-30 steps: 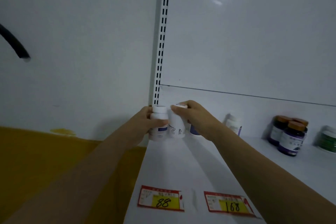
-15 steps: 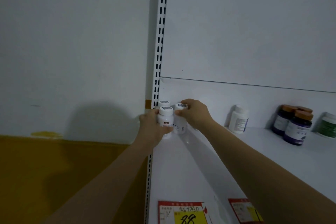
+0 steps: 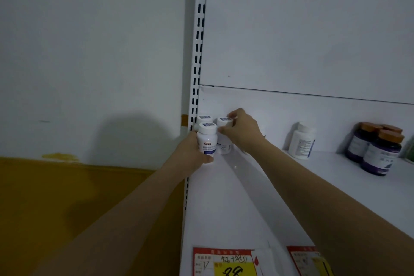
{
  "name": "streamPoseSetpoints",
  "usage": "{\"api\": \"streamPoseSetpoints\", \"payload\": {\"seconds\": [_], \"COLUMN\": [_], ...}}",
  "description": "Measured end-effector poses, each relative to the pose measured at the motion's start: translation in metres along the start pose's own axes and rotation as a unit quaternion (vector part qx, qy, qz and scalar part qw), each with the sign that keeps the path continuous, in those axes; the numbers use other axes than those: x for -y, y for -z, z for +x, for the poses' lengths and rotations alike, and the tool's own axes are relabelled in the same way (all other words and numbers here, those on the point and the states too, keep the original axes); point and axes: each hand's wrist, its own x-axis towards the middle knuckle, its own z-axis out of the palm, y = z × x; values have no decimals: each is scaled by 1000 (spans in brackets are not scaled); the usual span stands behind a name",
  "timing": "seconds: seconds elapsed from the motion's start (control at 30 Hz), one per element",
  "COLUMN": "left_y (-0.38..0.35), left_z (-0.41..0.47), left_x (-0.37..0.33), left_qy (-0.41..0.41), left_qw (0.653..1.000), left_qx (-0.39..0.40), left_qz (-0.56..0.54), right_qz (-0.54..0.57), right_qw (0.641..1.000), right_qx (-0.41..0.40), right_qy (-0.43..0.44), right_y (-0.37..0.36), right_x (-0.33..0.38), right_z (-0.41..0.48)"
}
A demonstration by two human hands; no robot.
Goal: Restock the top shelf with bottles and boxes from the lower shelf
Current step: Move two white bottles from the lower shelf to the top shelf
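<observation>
Three small white bottles stand at the far left corner of the white top shelf [image 3: 224, 208]. My left hand [image 3: 192, 152] is closed around the front white bottle [image 3: 207, 139], which has a blue-banded label. My right hand [image 3: 242, 130] grips the cap of a second white bottle [image 3: 224, 141] just to its right. A third white bottle [image 3: 204, 118] stands behind them against the back panel, only its cap showing.
Another white bottle [image 3: 301, 141] stands further right on the shelf, then dark purple bottles with brown caps [image 3: 380, 152]. Red and yellow price tags [image 3: 226, 262] line the shelf's front edge. The slotted upright post [image 3: 198, 51] bounds the shelf on the left.
Both hands have carried the two bottles back toward the left rear corner of the shelf. The view has shifted left and closer; a third bottle's cap now shows behind them.
</observation>
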Motion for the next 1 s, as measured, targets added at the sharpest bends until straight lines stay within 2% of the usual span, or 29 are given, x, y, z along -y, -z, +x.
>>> {"api": "streamPoseSetpoints", "payload": {"seconds": [0.2, 0.43, 0.6, 0.8, 0.87, 1.0], "left_y": [1, 6, 13, 21, 20, 10], "left_z": [-1, -1, -2, -22, -32, -62], "left_x": [0, -11, -22, -32, -40, -58], "left_qy": [9, 39, 71, 51, 23, -10], "left_qw": [1000, 998, 985, 922, 914, 920], "left_qx": [13, 26, 16, 31, 36, 68], "left_qz": [21, 48, 159, 383, 403, 386], "right_qz": [-23, -109, -197, -297, -319, -336], "right_qw": [1000, 993, 979, 951, 944, 938], "right_qx": [1, 11, 24, 78, 87, 86], "right_qy": [8, 32, 42, 21, 9, 1], "right_y": [-1, 4, 24, 45, 53, 73], "right_x": [5, 16, 23, 20, 18, 15], "right_z": [-2, -14, -31, -67, -79, -109]}}
